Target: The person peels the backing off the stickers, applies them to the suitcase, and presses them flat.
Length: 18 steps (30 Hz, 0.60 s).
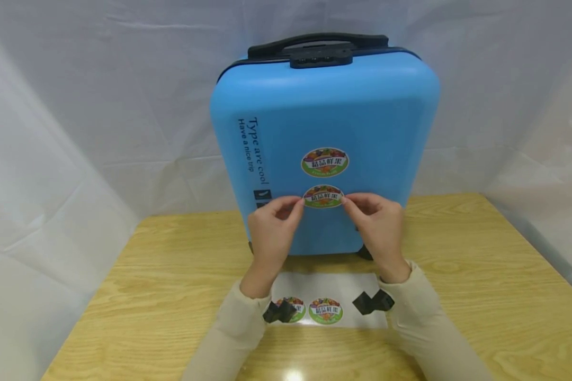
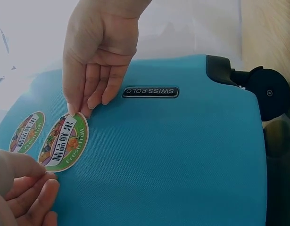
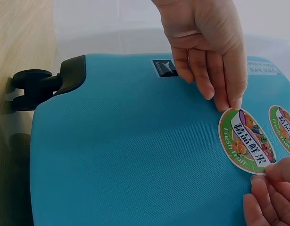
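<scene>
An oval fruit sticker (image 1: 323, 197) lies close against the front of a blue suitcase (image 1: 381, 127), just below a matching sticker (image 1: 325, 162) on the same face. My left hand (image 1: 273, 225) pinches its left end between thumb and forefinger. At the opposite end, the thumb and forefinger of my right hand (image 1: 378, 225) pinch the edge. In the left wrist view, the held sticker (image 2: 64, 142) has its printed side outward. The right wrist view shows my left hand (image 3: 208, 52) at the sticker's upper end and my right hand (image 3: 277, 193) at its lower end.
On the wooden table (image 1: 181, 275), a white backing sheet (image 1: 348, 286) with more fruit stickers (image 1: 326, 311) lies in front of the suitcase, partly under my wrists. The suitcase stands upright on black wheels (image 3: 31, 87). Pale cloth (image 1: 124, 106) hangs behind and at the sides.
</scene>
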Tool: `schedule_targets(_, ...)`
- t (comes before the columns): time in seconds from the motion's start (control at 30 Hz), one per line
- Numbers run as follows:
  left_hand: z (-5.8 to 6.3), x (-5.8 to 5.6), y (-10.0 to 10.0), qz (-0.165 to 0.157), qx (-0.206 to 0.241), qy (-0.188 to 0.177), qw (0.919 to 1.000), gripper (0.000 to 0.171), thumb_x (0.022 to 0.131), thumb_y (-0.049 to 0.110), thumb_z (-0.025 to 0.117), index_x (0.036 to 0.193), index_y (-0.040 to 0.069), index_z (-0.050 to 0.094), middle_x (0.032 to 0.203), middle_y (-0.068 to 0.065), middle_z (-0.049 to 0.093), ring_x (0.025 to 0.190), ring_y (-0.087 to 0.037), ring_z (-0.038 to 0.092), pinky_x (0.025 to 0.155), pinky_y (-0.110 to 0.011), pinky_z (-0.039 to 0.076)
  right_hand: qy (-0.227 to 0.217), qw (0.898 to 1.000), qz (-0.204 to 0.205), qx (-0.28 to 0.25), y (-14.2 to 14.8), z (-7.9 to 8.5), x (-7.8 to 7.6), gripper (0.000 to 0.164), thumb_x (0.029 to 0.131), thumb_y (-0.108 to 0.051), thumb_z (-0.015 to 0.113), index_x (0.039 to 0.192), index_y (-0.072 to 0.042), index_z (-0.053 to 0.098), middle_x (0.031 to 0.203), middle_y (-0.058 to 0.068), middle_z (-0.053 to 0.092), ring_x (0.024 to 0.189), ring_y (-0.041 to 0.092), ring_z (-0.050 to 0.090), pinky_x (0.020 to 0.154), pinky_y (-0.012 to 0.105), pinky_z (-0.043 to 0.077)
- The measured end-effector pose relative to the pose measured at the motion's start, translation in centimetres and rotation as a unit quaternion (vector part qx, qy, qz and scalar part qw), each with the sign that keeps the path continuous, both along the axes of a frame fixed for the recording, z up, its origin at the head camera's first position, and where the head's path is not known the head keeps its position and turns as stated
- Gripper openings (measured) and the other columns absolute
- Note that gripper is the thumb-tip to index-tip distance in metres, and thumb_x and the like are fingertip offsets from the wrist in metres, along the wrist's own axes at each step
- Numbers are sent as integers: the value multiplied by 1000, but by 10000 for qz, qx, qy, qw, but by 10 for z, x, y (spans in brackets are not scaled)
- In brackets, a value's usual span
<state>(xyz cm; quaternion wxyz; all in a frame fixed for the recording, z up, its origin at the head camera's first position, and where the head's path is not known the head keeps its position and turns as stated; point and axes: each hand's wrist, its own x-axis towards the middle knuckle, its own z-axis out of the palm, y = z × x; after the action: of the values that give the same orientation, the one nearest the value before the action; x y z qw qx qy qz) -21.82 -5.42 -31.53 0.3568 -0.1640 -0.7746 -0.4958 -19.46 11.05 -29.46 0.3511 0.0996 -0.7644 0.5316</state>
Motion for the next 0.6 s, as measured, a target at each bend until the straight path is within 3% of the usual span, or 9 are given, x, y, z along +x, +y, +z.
schedule_targets(0.27, 0, -1, 2, 159, 10, -53, 9999, 15, 87, 16, 69, 86, 2, 73, 82, -9, 72, 62, -11, 65, 56, -23, 53, -41, 9999, 108, -60, -1, 4, 4, 10, 82, 0, 70, 85, 10, 71, 73, 20, 69, 55, 32, 60, 48, 13, 41)
schedule_targets(0.6, 2, 0, 4, 380, -125, 38, 9992, 14, 86, 15, 69, 84, 2, 72, 78, -8, 72, 57, -13, 63, 53, -24, 52, -174, 9994, 214, -204, 0, 5, 3, 10, 83, 0, 69, 85, 9, 71, 72, 20, 69, 57, 29, 63, 46, 15, 42)
